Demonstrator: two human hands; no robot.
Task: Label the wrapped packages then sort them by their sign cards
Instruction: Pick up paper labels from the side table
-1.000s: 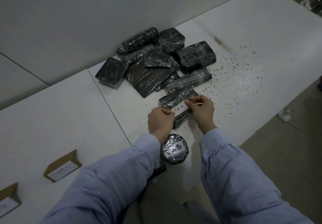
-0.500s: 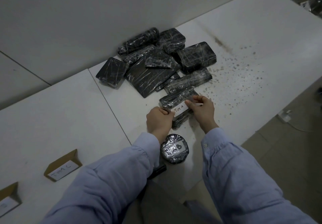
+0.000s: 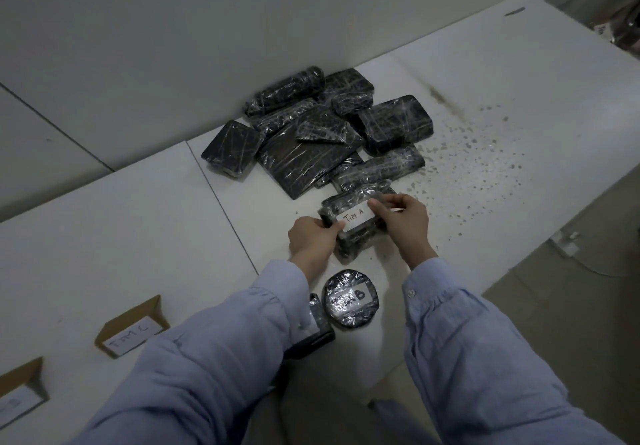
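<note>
A long black wrapped package [image 3: 349, 202] lies on the white table [image 3: 138, 243] in front of me. On it sits a white label [image 3: 356, 218] that reads "TIM A". My left hand [image 3: 313, 236] grips the package's left end, thumb on the label's left edge. My right hand [image 3: 403, 223] pinches the label's right end against the package. A round wrapped package [image 3: 350, 298] marked "B" lies near my wrists. Behind, a pile of several black wrapped packages [image 3: 311, 146] rests by the wall.
A cardboard sign card [image 3: 130, 328] reading "TIM C" stands at the front left, and a second card [image 3: 19, 392] sits at the left edge. Another wrapped package [image 3: 320, 327] lies partly under my left sleeve. Dark specks [image 3: 485, 153] spot the table's right side.
My left thumb has slid onto the label's left edge, and both hands have shifted slightly on the package.
</note>
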